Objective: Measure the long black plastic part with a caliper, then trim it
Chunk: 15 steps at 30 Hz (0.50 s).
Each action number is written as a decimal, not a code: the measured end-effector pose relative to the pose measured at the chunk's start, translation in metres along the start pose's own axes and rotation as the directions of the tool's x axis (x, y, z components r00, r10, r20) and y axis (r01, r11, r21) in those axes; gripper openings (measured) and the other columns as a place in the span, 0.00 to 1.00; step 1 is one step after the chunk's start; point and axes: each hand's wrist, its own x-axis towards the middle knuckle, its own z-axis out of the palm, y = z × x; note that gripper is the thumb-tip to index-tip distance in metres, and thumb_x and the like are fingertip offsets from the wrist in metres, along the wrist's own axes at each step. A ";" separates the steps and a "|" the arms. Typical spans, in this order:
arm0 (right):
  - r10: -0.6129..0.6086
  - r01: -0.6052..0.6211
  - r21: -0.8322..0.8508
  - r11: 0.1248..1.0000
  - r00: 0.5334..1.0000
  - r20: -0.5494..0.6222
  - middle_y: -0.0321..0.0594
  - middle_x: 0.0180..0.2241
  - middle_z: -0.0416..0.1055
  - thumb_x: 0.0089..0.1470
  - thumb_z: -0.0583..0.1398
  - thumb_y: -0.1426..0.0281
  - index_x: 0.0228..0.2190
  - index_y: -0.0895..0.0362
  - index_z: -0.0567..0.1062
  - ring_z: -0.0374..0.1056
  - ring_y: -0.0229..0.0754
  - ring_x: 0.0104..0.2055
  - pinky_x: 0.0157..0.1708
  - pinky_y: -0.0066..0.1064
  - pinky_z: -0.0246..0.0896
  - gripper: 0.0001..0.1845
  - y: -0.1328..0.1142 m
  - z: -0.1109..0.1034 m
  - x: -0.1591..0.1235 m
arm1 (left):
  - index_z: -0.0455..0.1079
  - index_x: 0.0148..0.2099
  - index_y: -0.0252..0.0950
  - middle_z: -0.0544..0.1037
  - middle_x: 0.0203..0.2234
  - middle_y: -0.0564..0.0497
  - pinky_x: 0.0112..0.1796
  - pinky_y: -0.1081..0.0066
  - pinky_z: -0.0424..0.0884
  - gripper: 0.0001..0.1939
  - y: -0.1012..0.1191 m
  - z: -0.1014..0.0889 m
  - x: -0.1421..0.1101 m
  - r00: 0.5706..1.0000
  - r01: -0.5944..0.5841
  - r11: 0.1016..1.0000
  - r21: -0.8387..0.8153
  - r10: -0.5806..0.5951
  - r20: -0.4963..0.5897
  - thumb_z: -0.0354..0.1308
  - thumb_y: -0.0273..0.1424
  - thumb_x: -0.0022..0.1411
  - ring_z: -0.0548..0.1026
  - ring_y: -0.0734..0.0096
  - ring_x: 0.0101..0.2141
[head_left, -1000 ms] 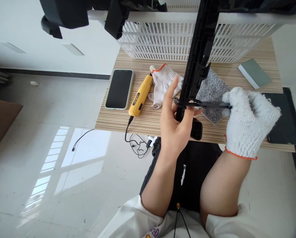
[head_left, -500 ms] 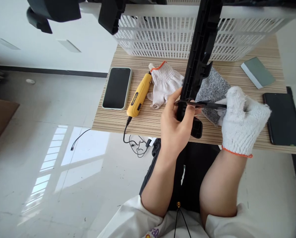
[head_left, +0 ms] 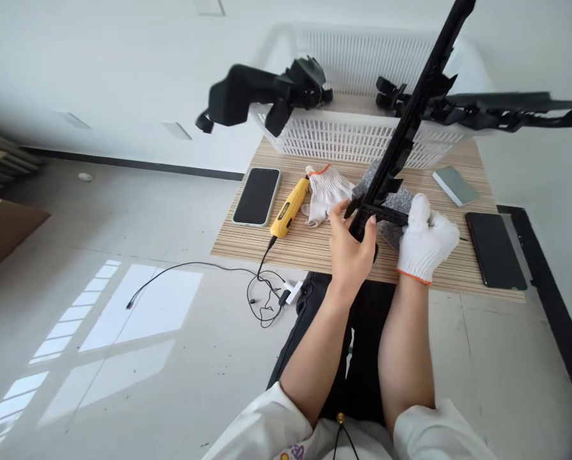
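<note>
My left hand (head_left: 350,252), bare, is closed around the lower end of a long black plastic part (head_left: 401,137). This part is slatted and ribbed, and it slants up and away to the right over the basket. In a white knitted glove with an orange cuff, my right hand (head_left: 427,239) grips a slim black tool (head_left: 391,216). The tool reaches left to the part beside my left thumb; its exact kind is hard to make out. Under the part lies a grey cloth (head_left: 396,199), partly covered.
A white slotted basket (head_left: 334,144) holds more black plastic parts (head_left: 262,92) that stick out over its rim. On the striped table (head_left: 238,246) lie a phone (head_left: 257,197), a yellow corded tool (head_left: 290,207), a white glove (head_left: 328,191), a green box (head_left: 456,185) and a black tablet (head_left: 495,250).
The camera view has tilted up and pulled back, showing more of the basket. Both hands stay at the part's lower end, the right still gripping the slim tool.
</note>
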 end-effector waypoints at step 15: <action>-0.073 0.056 -0.142 0.988 0.990 -0.120 0.47 0.26 0.75 0.71 0.49 0.52 0.27 0.57 0.81 0.71 0.48 0.31 0.36 0.40 0.60 0.33 -0.037 -0.001 0.042 | 0.64 0.56 0.40 0.85 0.28 0.51 0.44 0.59 0.76 0.17 0.007 -0.010 0.009 0.999 -0.027 0.971 0.239 0.033 -0.019 0.63 0.39 0.71 0.86 0.55 0.36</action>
